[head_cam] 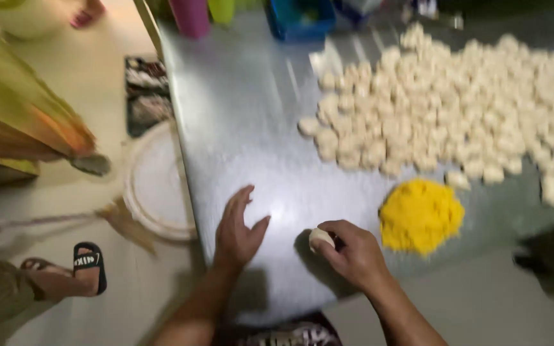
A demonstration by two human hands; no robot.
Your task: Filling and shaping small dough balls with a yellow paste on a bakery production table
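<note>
My right hand (352, 253) is closed around a small pale dough ball (320, 238), holding it on the metal table (238, 115). My left hand (237, 230) rests flat on the table just left of it, fingers apart and holding nothing. Right of my right hand lies a heap of yellow filling (420, 214). Beyond it, a large spread of several pale dough pieces (456, 106) covers the far right of the table. The picture is motion-blurred.
A round white lid or basin (156, 182) sits on the floor by the table's left edge. Another person's sandalled foot (65, 272) is at lower left. A pink cup (191, 16), a green cup (221, 9) and a blue tub (299, 19) stand at the table's far end.
</note>
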